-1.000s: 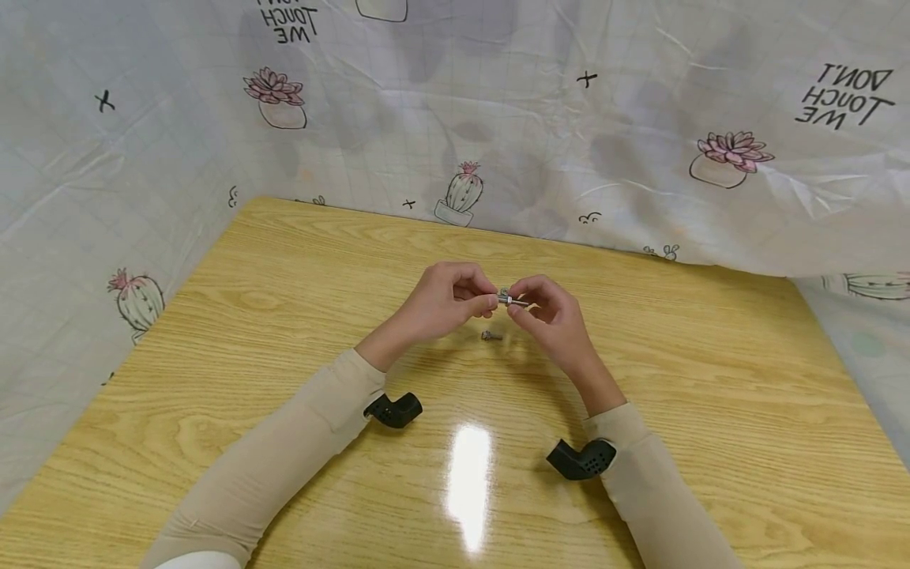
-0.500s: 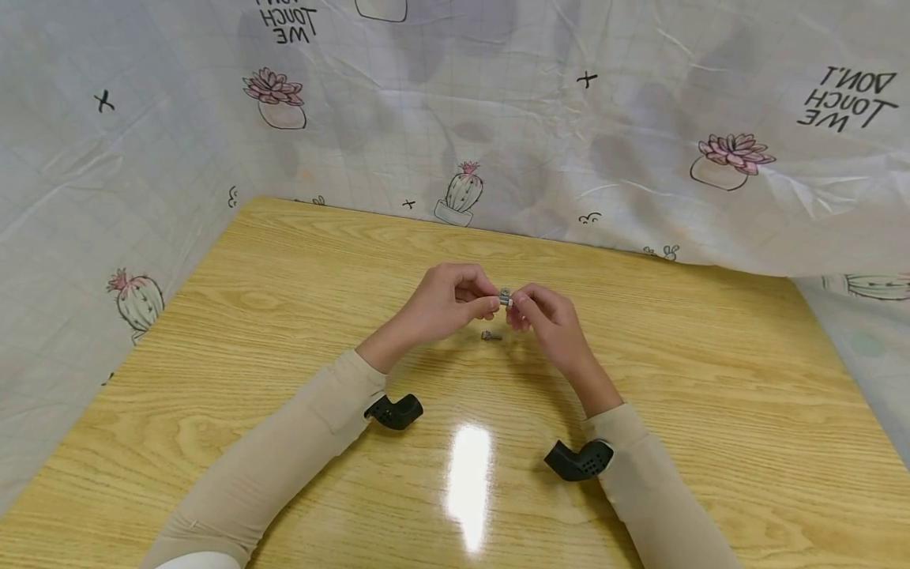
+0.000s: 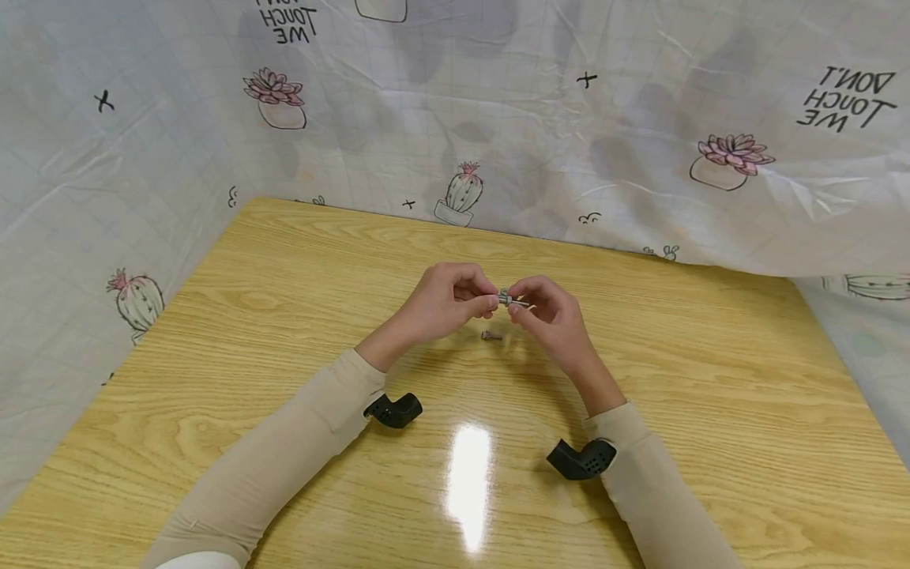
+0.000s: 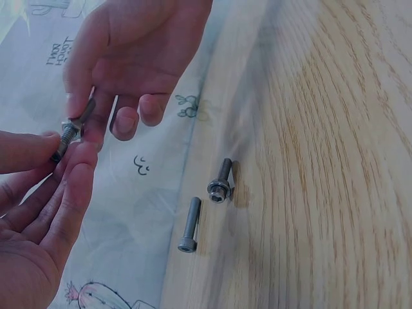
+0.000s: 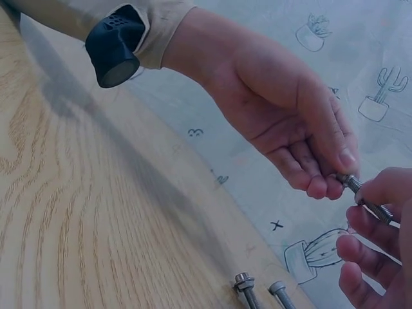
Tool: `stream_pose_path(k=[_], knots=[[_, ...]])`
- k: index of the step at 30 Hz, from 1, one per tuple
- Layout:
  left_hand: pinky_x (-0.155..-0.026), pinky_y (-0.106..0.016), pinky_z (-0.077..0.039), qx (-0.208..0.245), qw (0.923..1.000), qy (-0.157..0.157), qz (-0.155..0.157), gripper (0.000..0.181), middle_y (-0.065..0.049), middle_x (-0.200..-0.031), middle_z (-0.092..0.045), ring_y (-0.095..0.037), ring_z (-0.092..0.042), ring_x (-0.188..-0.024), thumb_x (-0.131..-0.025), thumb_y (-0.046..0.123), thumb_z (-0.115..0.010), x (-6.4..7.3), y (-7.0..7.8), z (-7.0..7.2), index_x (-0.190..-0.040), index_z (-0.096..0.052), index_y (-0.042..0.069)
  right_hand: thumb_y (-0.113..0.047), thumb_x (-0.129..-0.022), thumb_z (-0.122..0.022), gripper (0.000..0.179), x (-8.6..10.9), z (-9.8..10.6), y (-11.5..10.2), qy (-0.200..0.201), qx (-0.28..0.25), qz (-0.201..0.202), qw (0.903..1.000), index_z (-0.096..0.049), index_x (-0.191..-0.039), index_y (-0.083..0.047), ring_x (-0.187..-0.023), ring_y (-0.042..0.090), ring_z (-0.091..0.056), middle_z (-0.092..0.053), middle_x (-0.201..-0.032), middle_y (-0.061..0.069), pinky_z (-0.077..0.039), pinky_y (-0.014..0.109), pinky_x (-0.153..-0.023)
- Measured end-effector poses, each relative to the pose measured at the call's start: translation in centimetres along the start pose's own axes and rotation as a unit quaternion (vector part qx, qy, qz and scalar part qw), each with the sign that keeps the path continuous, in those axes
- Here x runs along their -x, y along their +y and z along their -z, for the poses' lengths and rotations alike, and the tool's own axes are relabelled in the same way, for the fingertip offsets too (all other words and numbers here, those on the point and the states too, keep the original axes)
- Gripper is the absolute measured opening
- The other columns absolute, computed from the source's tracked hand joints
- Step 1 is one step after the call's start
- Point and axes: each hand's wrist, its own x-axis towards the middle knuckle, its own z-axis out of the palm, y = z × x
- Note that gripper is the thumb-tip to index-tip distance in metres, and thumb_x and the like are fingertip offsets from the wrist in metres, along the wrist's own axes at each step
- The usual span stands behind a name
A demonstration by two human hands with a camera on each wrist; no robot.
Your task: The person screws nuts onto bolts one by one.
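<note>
Just beyond the collared bolt that lies on the table, and raised above it, both hands meet on the held bolt, and what close work this is! To the left of the collared bolt, the left hand has thumb and fingertips pinched on one end. Over to its right, the right hand grips the other end between thumb and forefinger, the remaining fingers bent and bearing nothing. Threads on show, with a nut-like ring partway along; whether the ring sits snug or loose, I can't tell.

The step, as I read it, is working that ring along the threads. So let the left pinch be the anchor, firm and quiet, while the right fingertips do the rolling in short, even turns. Line up ring and shank first! If it binds, back it off and try afresh, since forcing would probably cross the threads. Smooth metal this small could well spin or slip under too light a pinch.

And down below, just beside the collared bolt but apart from it, a plain bolt lies nearly parallel, untouched. Staying low over the collared bolt seems wise: any drop stays within reach.
</note>
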Motion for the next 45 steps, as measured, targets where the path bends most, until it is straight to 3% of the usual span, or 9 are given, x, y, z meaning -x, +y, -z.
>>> stream_pose_path(k=[8, 14, 16, 22, 28, 36, 41, 45], knots=[[-0.079, -0.044, -0.059, -0.01, 0.9999, -0.002, 0.0, 0.005, -0.011, -0.092, -0.071, -0.032, -0.072, -0.086, -0.091, 0.008, -0.066, 0.05, 0.11, -0.06, -0.094, -0.068, 0.004, -0.006, -0.098, -0.051, 0.015, -0.05, -0.11, 0.04, 0.002, 0.009, -0.005, 0.9999, -0.059, -0.1, 0.007, -0.07, 0.02, -0.055, -0.061, -0.082, 0.007, -0.048, 0.032, -0.062], [-0.08, -0.044, -0.059, -0.003, 1.0, -0.003, -0.001, 0.004, -0.011, -0.092, -0.071, -0.027, -0.072, -0.083, -0.091, 0.008, -0.067, -0.01, 0.12, -0.13, -0.092, -0.067, 0.004, -0.014, -0.103, -0.045, 0.029, -0.1, -0.31, 0.06, 0.008, 0.028, -0.021, 0.9993, -0.06, -0.089, 0.007, -0.066, 0.018, -0.054, -0.06, -0.075, 0.006, -0.048, 0.028, -0.061], [-0.08, -0.045, -0.059, -0.003, 1.0, -0.003, -0.002, 0.004, -0.011, -0.092, -0.071, -0.028, -0.072, -0.082, -0.091, 0.008, -0.066, -0.05, 0.03, -0.1, -0.092, -0.067, 0.004, -0.015, -0.103, -0.045, 0.029, -0.11, -0.33, 0.06, 0.009, 0.033, -0.025, 0.9991, -0.061, -0.091, 0.006, -0.066, 0.018, -0.054, -0.06, -0.077, 0.008, -0.048, 0.027, -0.061], [-0.08, -0.046, -0.059, 0.0, 1.0, -0.003, -0.002, 0.004, -0.012, -0.091, -0.071, -0.035, -0.071, -0.086, -0.091, 0.007, -0.066, -0.06, -0.1, 0.05, -0.093, -0.067, 0.004, -0.004, -0.097, -0.052, 0.018, -0.13, -0.18, 0.06, 0.006, 0.009, 0.001, 0.9999, -0.058, -0.11, 0.006, -0.077, 0.022, -0.058, -0.06, -0.095, 0.001, -0.051, 0.029, -0.064], [-0.081, -0.046, -0.059, -0.002, 1.0, -0.001, -0.001, 0.004, -0.012, -0.091, -0.07, -0.034, -0.072, -0.086, -0.091, 0.007, -0.066, 0.04, -0.09, 0.05, -0.093, -0.067, 0.004, 0.002, -0.091, -0.059, 0.02, -0.11, -0.23, 0.07, 0.002, -0.008, 0.002, 1.0, -0.056, -0.11, 0.007, -0.092, 0.023, -0.061, -0.058, -0.102, -0.001, -0.056, 0.021, -0.075], [-0.08, -0.044, -0.059, -0.006, 1.0, 0.001, 0.001, 0.004, -0.011, -0.091, -0.071, -0.026, -0.072, -0.082, -0.091, 0.007, -0.066, 0.1, 0.08, -0.09, -0.094, -0.067, 0.004, -0.003, -0.096, -0.052, 0.014, 0.01, -0.24, 0.11, 0.001, 0.013, -0.006, 0.9999, -0.059, -0.102, 0.007, -0.072, 0.02, -0.056, -0.06, -0.089, 0.009, -0.05, 0.028, -0.064], [-0.08, -0.044, -0.059, -0.008, 1.0, -0.004, -0.003, 0.004, -0.011, -0.092, -0.071, -0.02, -0.072, -0.079, -0.091, 0.008, -0.067, 0.11, 0.08, -0.16, -0.093, -0.067, 0.004, -0.014, -0.102, -0.046, 0.028, -0.02, -0.34, 0.15, 0.004, 0.036, -0.024, 0.9991, -0.061, -0.088, 0.005, -0.066, 0.018, -0.052, -0.058, -0.076, 0.013, -0.048, 0.032, -0.062], [-0.08, -0.046, -0.059, -0.005, 1.0, -0.006, 0.0, 0.005, -0.011, -0.092, -0.071, -0.028, -0.072, -0.083, -0.091, 0.008, -0.066, 0.06, 0.03, -0.14, -0.093, -0.067, 0.004, -0.018, -0.103, -0.045, 0.03, -0.05, -0.34, 0.14, 0.008, 0.048, -0.032, 0.9983, -0.061, -0.09, 0.004, -0.067, 0.022, -0.052, -0.058, -0.078, 0.014, -0.048, 0.032, -0.062]])
